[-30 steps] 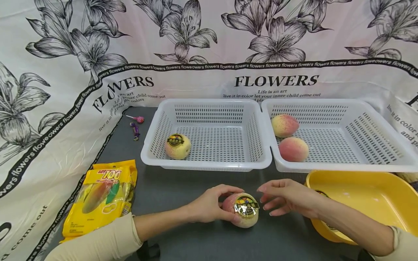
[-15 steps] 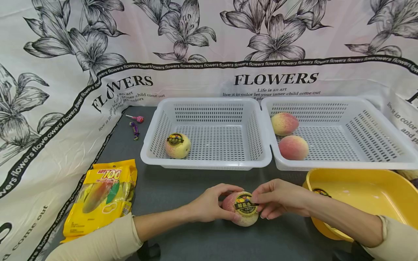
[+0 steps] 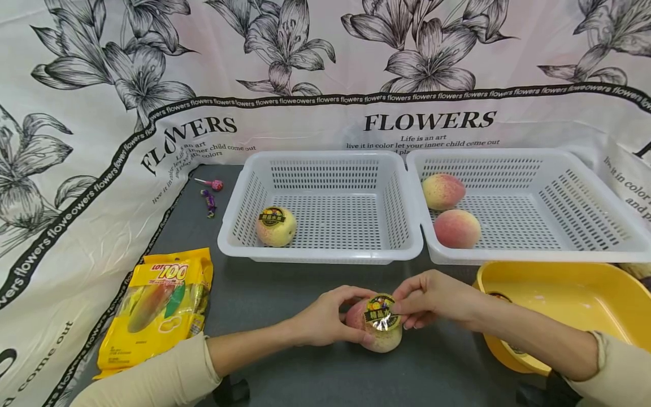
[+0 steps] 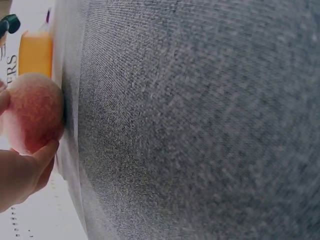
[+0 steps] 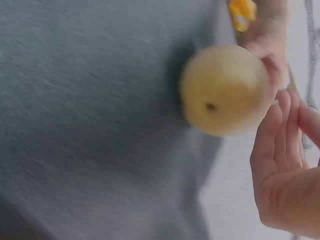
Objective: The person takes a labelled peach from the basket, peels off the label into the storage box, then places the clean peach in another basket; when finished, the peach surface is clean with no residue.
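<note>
A pink and pale yellow peach (image 3: 383, 341) rests on the dark cloth at the front middle. My left hand (image 3: 325, 317) grips it from the left, thumb at the near side and fingers over the far side. On its top is a round black and gold sticker (image 3: 380, 312), shiny in the light. Thumb and forefinger of my right hand (image 3: 439, 299) pinch this sticker at its right edge. In the left wrist view the pink side of the peach (image 4: 35, 112) shows between thumb and fingers. The right wrist view has its yellow side, blurred.
Behind the hands stand two white baskets: the left basket (image 3: 315, 257) holds a stickered peach (image 3: 277, 230), the right basket (image 3: 539, 257) two plain peaches. A yellow basin (image 3: 569, 305) lies right, under my forearm. Left are a yellow candy bag (image 3: 152, 316), a lollipop (image 3: 216, 185) and a purple-wrapped candy (image 3: 208, 202).
My right hand has come left to the peach, its fingertips meeting the sticker's edge, and then shifted slightly up. The left hand keeps its grip on the peach.
</note>
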`<state>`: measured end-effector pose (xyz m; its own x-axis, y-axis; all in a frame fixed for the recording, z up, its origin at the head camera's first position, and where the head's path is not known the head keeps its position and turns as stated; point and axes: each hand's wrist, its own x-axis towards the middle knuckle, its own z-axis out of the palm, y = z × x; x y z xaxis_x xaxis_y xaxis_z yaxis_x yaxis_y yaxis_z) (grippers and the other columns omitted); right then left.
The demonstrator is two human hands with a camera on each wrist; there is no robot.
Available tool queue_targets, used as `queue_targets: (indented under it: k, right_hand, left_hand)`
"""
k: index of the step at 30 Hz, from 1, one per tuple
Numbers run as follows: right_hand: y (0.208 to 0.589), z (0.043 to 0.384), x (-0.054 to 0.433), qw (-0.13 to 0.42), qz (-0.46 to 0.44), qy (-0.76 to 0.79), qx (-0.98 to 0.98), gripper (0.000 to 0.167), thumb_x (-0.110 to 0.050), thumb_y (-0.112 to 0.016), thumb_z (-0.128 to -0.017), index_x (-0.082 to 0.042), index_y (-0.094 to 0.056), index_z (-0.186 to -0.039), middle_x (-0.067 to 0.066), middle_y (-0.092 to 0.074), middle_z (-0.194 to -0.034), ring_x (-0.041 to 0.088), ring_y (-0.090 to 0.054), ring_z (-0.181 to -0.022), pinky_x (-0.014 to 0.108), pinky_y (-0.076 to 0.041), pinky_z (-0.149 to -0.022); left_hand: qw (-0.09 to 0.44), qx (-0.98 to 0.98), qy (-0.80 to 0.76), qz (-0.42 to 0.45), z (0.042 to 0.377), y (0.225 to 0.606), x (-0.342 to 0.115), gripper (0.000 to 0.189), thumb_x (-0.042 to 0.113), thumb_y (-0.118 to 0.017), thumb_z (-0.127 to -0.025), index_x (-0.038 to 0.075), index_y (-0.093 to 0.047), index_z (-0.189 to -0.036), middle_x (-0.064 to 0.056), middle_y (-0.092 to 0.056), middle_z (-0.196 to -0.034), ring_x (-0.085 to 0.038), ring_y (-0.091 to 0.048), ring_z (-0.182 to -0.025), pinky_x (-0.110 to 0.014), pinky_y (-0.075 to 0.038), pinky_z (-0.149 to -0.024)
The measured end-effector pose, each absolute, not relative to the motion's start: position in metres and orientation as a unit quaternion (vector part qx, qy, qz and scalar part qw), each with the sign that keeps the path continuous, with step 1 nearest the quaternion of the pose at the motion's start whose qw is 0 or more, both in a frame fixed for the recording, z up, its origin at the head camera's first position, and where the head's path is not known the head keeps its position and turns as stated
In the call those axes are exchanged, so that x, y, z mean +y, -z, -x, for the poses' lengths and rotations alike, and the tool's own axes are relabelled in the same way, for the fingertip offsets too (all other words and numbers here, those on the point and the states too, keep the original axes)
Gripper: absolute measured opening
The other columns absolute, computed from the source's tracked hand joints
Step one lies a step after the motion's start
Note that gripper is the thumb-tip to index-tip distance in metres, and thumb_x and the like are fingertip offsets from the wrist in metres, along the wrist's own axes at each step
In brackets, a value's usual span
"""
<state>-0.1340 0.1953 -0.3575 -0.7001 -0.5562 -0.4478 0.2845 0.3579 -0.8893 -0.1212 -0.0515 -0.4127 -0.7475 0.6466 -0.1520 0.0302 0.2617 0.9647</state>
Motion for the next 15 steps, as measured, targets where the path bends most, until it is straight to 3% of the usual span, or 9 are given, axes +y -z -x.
queue_targets:
  k: [8,15]
  right_hand:
    - [0.320,0.142,0.226,0.330,0.121,0.559,0.751,0.021,-0.018,-0.064,-0.092,0.002,-0.062,-0.101,0.012,-0.068,-0.083,0.029,-0.066,-0.079,0.041,-0.055,-0.077]
    - [0.332,0.144,0.291,0.325,0.107,0.536,0.772,0.014,-0.015,-0.053,-0.099,-0.005,-0.063,-0.103,0.005,-0.067,-0.086,0.030,-0.065,-0.086,0.034,-0.053,-0.080]
  left_hand:
    - [0.281,0.737,-0.572,-0.225,0.122,0.412,-0.051,0.059,0.003,-0.080,-0.076,0.013,-0.056,-0.129,0.004,-0.049,-0.118,-0.012,-0.050,-0.109,-0.023,-0.049,-0.084]
    - [0.284,0.741,-0.567,-0.218,0.122,0.412,-0.053,0.060,0.004,-0.080,-0.076,0.016,-0.056,-0.129,0.004,-0.049,-0.121,-0.013,-0.048,-0.111,-0.023,-0.049,-0.085]
